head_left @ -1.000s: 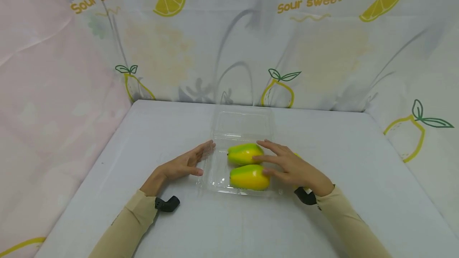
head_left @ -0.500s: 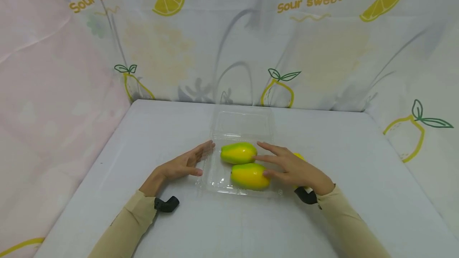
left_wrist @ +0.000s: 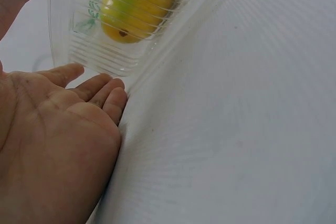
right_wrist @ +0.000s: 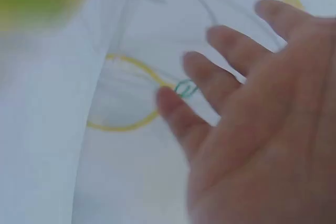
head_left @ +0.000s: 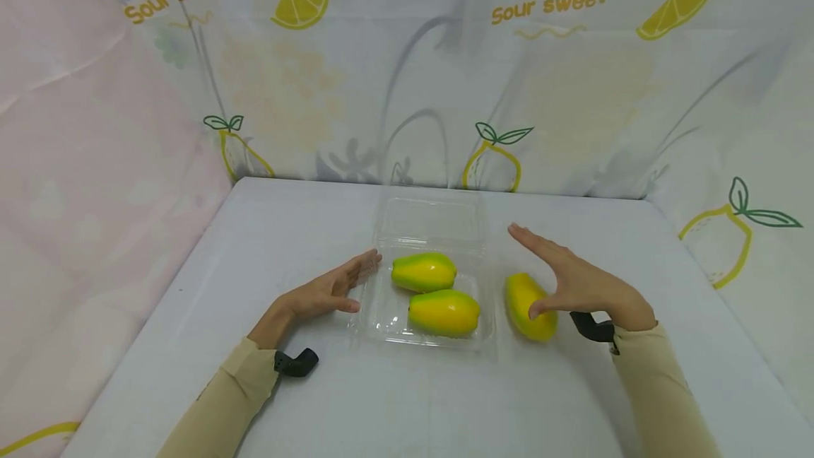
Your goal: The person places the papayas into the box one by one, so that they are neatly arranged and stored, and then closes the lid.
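Two green-and-yellow papayas lie in a clear plastic clamshell box (head_left: 391,331): a rear papaya (head_left: 424,272) and a front papaya (head_left: 444,313). My left hand (head_left: 327,292) rests on the table at the box's left side, fingers relaxed and fingertips right at its wall. In the left wrist view one papaya (left_wrist: 139,3) shows through the ribbed wall. A third, yellower papaya (head_left: 523,302) lies on the table right of the box. Over it hovers my right hand (head_left: 581,281), fingers spread and thumb overlapping the fruit. The right wrist view shows the palm holding nothing.
The box's transparent lid (head_left: 432,221) lies folded back toward the rear of the white table (head_left: 305,225). Behind the table hangs a printed fabric backdrop (head_left: 381,69) with lemon drawings. A black wrist device (head_left: 296,362) sits on the left cuff.
The rear papaya has slid left inside the box. My right hand has left the boxed papayas and moved right, uncovering the third papaya. The left hand has stayed in place.
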Available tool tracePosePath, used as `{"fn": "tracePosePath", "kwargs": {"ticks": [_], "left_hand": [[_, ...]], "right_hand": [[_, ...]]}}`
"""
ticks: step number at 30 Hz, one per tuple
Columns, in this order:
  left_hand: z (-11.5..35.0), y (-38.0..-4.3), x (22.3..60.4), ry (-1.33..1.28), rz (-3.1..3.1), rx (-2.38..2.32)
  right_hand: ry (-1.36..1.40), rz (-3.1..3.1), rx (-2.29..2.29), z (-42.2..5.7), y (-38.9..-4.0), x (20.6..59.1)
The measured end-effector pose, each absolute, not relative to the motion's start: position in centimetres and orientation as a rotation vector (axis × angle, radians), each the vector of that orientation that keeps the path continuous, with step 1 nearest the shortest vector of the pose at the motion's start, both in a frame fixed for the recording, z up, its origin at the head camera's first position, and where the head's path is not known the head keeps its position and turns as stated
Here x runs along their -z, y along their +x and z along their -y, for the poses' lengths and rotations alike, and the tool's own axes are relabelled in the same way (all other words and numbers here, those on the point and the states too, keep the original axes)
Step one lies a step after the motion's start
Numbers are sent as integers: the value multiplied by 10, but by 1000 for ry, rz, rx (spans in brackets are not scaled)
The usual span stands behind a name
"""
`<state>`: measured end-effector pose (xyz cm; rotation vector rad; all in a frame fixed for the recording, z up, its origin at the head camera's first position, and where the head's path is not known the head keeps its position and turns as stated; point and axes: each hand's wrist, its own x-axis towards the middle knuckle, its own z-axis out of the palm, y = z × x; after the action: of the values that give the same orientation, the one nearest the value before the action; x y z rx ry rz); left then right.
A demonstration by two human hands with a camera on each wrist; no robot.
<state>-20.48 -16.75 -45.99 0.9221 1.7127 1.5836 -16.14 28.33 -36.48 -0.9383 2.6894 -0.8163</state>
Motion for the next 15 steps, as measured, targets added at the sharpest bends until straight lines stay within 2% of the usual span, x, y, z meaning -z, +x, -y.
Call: {"fn": "tracePosePath", "kwargs": {"ticks": [6,15], "left_hand": [[168,-205,461,924,-1714,-1580],[168,-205,462,911,-1715,-1580]], "right_hand": [[-761,-2595,768,-299,-160,364],[-709,-2519,658,-296,-163,368]]}}
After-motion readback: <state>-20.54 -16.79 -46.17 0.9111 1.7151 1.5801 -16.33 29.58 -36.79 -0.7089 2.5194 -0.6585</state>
